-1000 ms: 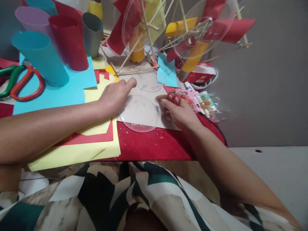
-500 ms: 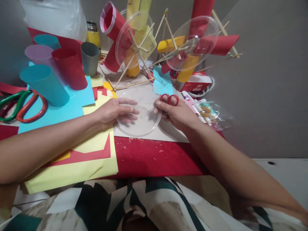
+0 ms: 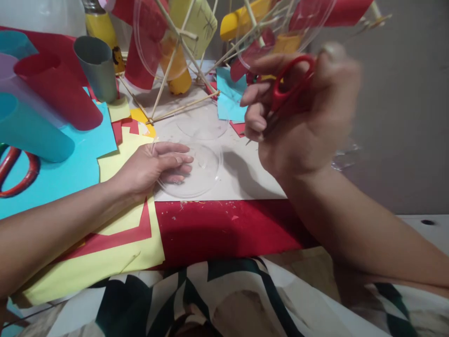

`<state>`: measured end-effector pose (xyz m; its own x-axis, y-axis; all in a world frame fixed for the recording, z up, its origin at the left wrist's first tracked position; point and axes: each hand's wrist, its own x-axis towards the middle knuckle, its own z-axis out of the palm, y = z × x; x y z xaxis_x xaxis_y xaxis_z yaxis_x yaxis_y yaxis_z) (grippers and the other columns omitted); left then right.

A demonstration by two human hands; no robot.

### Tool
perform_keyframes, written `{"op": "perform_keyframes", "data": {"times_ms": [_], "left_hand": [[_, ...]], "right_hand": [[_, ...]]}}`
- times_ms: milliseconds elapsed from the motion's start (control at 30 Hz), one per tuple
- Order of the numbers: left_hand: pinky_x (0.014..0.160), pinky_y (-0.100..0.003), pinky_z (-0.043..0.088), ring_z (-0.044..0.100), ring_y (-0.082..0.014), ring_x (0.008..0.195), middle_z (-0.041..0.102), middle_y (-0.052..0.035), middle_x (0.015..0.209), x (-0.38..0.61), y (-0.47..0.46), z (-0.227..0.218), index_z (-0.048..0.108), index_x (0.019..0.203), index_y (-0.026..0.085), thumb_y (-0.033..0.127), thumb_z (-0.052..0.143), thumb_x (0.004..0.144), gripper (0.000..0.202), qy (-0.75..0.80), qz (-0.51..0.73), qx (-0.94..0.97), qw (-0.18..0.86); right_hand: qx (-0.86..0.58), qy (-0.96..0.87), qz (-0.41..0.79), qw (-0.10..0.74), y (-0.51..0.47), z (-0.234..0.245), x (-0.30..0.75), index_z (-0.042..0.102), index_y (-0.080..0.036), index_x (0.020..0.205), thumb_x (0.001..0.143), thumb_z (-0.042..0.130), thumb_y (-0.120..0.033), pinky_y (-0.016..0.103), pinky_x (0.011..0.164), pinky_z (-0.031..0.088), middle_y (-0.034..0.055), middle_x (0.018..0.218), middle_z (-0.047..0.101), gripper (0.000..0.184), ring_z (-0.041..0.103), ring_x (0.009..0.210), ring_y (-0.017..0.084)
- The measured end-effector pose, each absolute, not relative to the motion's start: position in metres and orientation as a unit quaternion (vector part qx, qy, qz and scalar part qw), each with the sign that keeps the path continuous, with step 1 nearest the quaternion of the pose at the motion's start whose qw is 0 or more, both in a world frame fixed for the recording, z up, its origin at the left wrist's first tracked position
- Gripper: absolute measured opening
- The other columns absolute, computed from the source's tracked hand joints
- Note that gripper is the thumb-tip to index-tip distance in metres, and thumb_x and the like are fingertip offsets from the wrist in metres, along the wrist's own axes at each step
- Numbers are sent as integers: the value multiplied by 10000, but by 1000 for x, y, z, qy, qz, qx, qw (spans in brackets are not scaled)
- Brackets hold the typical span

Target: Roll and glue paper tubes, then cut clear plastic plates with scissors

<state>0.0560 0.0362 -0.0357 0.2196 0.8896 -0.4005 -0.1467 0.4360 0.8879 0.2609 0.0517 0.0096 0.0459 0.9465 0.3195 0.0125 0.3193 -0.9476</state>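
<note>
My left hand (image 3: 159,166) is at the left rim of a round clear plastic lid (image 3: 206,180), fingers reaching over its area and the rim held at the palm side. The lid is see-through, so which fingers lie behind it is hard to make out. My right hand (image 3: 305,112), blurred, is raised at the right, closed around small scissors with red handles (image 3: 277,96). Their dark blades point down and left, partly hidden by the fingers. Just behind the lid lies another clear disc (image 3: 210,133) on the white board (image 3: 245,182).
Rolled paper tubes, among them a blue one (image 3: 38,131) and a red one (image 3: 66,100), stand at left beside larger scissors (image 3: 33,175). A stick frame (image 3: 182,110) with discs and tubes rises behind. Yellow sheets (image 3: 147,252) lie under my left arm; red cloth (image 3: 224,229) covers the front.
My right hand has lifted away from the lid, up and to the right, with the small scissors. My left hand stays at the lid. The view has moved closer and shifted.
</note>
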Motion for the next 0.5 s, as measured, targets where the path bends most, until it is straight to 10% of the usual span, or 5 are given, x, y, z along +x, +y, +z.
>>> {"op": "perform_keyframes", "data": {"times_ms": [233,367,500], "left_hand": [[559,-255,619,750,-178,684,790,-104,917,58,36,-35,700,919,122,-14,689,781,193,512,367,371,682],[561,-253,617,751,-182,677,780,-87,842,57,37,-37,684,885,131,9,720,775,168,508,363,374,685],[571,-259,619,750,-186,682,775,-81,800,57,38,-37,677,876,134,22,715,780,152,512,357,381,682]], "right_hand": [[-392,-550,390,626,47,7,225,443,-295,1090,1010,328,-351,274,478,377,-3,896,583,151,377,519,141],[-417,-563,444,558,53,-7,219,417,-289,934,993,254,-600,318,516,420,28,859,571,356,422,539,172],[-372,-579,469,554,56,-18,218,507,-272,861,1030,250,-456,323,582,441,43,807,596,359,487,627,191]]}}
